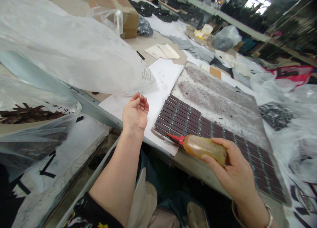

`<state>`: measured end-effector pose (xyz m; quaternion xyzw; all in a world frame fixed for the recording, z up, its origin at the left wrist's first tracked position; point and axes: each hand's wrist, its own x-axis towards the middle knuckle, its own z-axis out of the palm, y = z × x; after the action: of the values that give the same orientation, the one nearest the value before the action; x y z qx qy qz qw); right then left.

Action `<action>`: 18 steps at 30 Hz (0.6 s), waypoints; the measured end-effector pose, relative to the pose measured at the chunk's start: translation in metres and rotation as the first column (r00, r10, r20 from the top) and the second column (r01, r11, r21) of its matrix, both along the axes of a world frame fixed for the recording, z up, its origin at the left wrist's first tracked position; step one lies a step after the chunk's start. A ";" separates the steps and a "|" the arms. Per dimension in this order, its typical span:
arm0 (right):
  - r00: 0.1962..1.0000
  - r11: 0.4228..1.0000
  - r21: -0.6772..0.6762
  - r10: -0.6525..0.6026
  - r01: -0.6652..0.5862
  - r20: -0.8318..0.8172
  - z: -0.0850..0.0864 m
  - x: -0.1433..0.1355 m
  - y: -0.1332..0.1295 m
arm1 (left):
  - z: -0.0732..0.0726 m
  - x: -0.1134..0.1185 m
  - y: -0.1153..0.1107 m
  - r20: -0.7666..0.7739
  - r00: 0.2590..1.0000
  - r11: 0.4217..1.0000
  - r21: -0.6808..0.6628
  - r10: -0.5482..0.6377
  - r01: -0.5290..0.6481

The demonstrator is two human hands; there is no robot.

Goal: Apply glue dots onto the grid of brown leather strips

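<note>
The right hand [232, 170] clasps the amber bottle [203, 148] between thumb and fingers above the dark strips' [195, 118] near edge, long axis slanting slightly, red nozzle [176, 138] pointing left. The left hand's [135, 113] fingers curl; I cannot tell whether they pinch anything.

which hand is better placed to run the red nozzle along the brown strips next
Probably right: the right grip holds the squeeze bottle, its red nozzle near the left end of the brown strips. The left grip is away from the bottle, near the plastic bag.

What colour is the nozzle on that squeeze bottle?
The nozzle is red, seen best in the head view, the only one.
</note>
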<state>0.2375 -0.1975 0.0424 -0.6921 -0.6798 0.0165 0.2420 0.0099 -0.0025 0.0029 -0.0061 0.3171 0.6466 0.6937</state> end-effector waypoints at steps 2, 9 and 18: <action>1.000 1.000 0.000 -0.007 0.007 0.006 0.001 0.001 -0.002 | 0.000 0.001 0.000 -0.002 1.000 1.000 0.000 -0.002 0.002; 1.000 1.000 -0.016 -0.028 0.027 -0.012 0.002 0.005 -0.009 | 0.000 0.004 -0.001 -0.018 1.000 1.000 0.004 -0.003 0.003; 0.998 0.998 -0.030 -0.064 0.063 -0.021 0.003 0.013 -0.018 | -0.002 0.007 -0.001 -0.031 0.999 1.000 0.021 -0.019 0.019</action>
<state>0.2505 -0.2159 0.0450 -0.7165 -0.6545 0.0266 0.2398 0.0171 -0.0040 0.0013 0.0144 0.3210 0.6433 0.6949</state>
